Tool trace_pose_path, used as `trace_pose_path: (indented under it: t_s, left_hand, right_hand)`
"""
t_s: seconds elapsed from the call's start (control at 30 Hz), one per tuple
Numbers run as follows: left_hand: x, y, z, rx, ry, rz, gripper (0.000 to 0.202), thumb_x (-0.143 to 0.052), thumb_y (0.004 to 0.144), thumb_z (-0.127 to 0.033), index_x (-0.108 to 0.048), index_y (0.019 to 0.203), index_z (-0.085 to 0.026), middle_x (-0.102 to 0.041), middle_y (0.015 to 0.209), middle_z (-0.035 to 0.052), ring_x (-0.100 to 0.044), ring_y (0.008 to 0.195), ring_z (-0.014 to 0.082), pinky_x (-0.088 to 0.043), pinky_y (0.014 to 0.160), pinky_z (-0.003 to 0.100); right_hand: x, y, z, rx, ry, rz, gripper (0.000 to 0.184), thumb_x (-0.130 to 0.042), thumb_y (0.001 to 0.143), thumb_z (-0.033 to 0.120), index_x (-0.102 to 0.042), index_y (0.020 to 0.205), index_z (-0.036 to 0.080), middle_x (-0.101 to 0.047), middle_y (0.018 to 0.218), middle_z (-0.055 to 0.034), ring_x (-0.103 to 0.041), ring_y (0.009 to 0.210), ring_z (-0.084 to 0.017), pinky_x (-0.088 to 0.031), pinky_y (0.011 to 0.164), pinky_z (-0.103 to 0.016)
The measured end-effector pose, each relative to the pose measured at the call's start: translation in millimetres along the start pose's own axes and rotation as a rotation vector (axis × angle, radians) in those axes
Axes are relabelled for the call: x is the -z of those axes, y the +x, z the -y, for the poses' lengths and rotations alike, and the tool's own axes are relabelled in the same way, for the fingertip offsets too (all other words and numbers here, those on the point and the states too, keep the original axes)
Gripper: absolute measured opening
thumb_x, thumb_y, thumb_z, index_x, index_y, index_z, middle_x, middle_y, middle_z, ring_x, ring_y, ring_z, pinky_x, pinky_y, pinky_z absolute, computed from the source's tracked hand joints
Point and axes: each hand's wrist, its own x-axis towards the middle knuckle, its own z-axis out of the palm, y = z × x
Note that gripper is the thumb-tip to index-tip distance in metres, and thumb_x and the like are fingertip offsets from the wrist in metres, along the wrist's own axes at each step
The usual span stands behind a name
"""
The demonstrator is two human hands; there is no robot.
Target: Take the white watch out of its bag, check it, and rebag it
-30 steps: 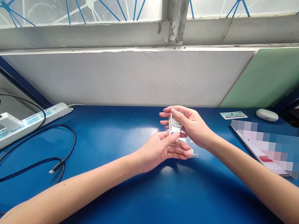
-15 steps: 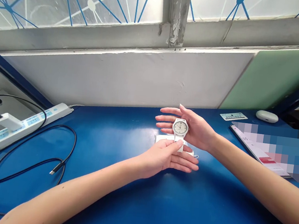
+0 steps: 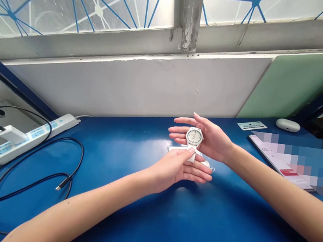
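A white wristwatch (image 3: 194, 137) with a round pale dial and a white strap is held up over the desk, dial toward me. My left hand (image 3: 173, 167) pinches the lower strap between thumb and fingers, its other fingers stretched to the right. Palm up behind the dial lies my right hand (image 3: 206, 137), its fingers spread and pointing left; whether it bears any of the watch's weight I cannot tell. Partly hidden behind my left hand is a white item in clear plastic (image 3: 205, 163), with a small metal ring at its right end.
On the left, a white power strip (image 3: 40, 133) carries a plug (image 3: 12, 134) with a looped black cable (image 3: 82, 158). To the right lie a phone (image 3: 269, 154), a card (image 3: 252, 126) and a white earbud case (image 3: 288, 125). The blue desk (image 3: 195, 227) meets a wall behind.
The watch has tilted slightly, its strap end shifting a little left along with my left hand. My right hand stays almost in place. The camera view has moved slightly.
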Motion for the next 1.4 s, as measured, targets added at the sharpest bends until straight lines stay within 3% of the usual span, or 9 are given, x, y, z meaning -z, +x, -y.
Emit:
trace_pose_path:
  t_s: [0.2,0.37,0.57,0.67,0.8,0.97,1.13,1.23,1.4]
  left_hand:
    - [-1.3,-4,-5,-0.048,0.037,0.018,0.043,-0.062,0.093,-0.053,-0.064,0.096,-0.009,-0.073,0.089,0.0143,-0.072,0.078,0.0203,-0.056,0.083,0.036]
    - [7.9,-2,-16,-0.195,0.145,-0.067,0.038,-0.061,0.094,-0.05,-0.058,0.101,-0.013,-0.064,0.076,0.0031,-0.069,0.072,0.0177,-0.056,0.08,0.037]
    - [30.4,1,-13,-0.652,0.997,-0.321,0.03,-0.043,0.103,-0.039,-0.057,0.087,-0.017,-0.062,0.073,0.001,-0.059,0.066,0.0141,-0.048,0.068,0.028]
    - [36.7,2,-4,-0.885,1.291,-0.297,0.022,-0.04,0.103,-0.029,-0.059,0.107,-0.017,-0.069,0.089,0.0056,-0.063,0.075,0.0169,-0.05,0.071,0.029]
    - [41.2,7,6,-1.029,1.583,-0.311,0.027,-0.035,0.104,-0.025,-0.059,0.108,-0.015,-0.073,0.099,0.0103,-0.068,0.086,0.0221,-0.053,0.077,0.035]
    - [44.1,11,14,-0.996,1.71,-0.295,0.029,-0.036,0.105,-0.031,-0.059,0.114,-0.015,-0.074,0.101,0.0099,-0.069,0.085,0.023,-0.054,0.076,0.038]
    - [46.9,13,16,-0.841,1.716,-0.262,0.051,-0.057,0.097,-0.045,-0.046,0.136,-0.015,-0.062,0.132,0.0162,-0.061,0.119,0.0312,-0.05,0.098,0.046]
    - [50.3,14,15,-0.728,1.718,-0.164,0.062,-0.066,0.089,-0.051,-0.048,0.135,-0.014,-0.059,0.135,0.0178,-0.056,0.126,0.0333,-0.046,0.105,0.048]
    - [52.5,14,14,-0.681,1.647,-0.127,0.054,-0.069,0.088,-0.049,-0.053,0.129,-0.018,-0.06,0.133,0.0155,-0.055,0.124,0.0325,-0.044,0.106,0.05]
  right_hand:
    - [0,-1,2,0.046,-0.101,-0.01,0.035,-0.046,0.099,0.04,-0.066,0.117,0.017,-0.075,0.115,-0.0134,-0.074,0.095,-0.023,-0.058,0.09,-0.038]
    - [7,-3,7,0.289,-0.5,-0.046,0.027,-0.054,0.097,0.036,-0.069,0.111,0.018,-0.075,0.109,-0.0108,-0.071,0.1,-0.024,-0.057,0.087,-0.038]
    - [18,-29,2,0.609,-1.062,-0.077,0.033,-0.057,0.097,0.032,-0.059,0.129,0.026,-0.073,0.106,-0.0042,-0.07,0.092,-0.021,-0.058,0.084,-0.037]
    - [22,-47,-10,0.776,-1.23,-0.142,0.033,-0.058,0.096,0.022,-0.06,0.129,0.027,-0.072,0.112,-0.0055,-0.07,0.091,-0.019,-0.058,0.08,-0.033]
    - [29,-62,-28,0.931,-1.324,-0.166,0.03,-0.058,0.094,0.015,-0.064,0.122,0.025,-0.07,0.119,-0.0093,-0.069,0.102,-0.021,-0.059,0.084,-0.035]
    - [44,-65,-35,0.869,-1.279,-0.159,0.023,-0.064,0.092,0.018,-0.068,0.114,0.025,-0.074,0.112,-0.0074,-0.07,0.103,-0.022,-0.06,0.088,-0.037]
    - [58,-63,-32,0.72,-1.182,-0.224,0.016,-0.066,0.091,0.027,-0.071,0.105,0.023,-0.073,0.111,-0.0084,-0.071,0.1,-0.023,-0.062,0.08,-0.035]
    - [66,-60,-32,0.675,-1.186,-0.256,0.012,-0.067,0.089,0.03,-0.072,0.097,0.022,-0.074,0.108,-0.0092,-0.071,0.099,-0.025,-0.062,0.08,-0.036]
    - [73,-58,-31,0.635,-1.228,-0.265,0.014,-0.065,0.09,0.033,-0.071,0.097,0.023,-0.074,0.106,-0.0091,-0.071,0.096,-0.026,-0.061,0.077,-0.038]
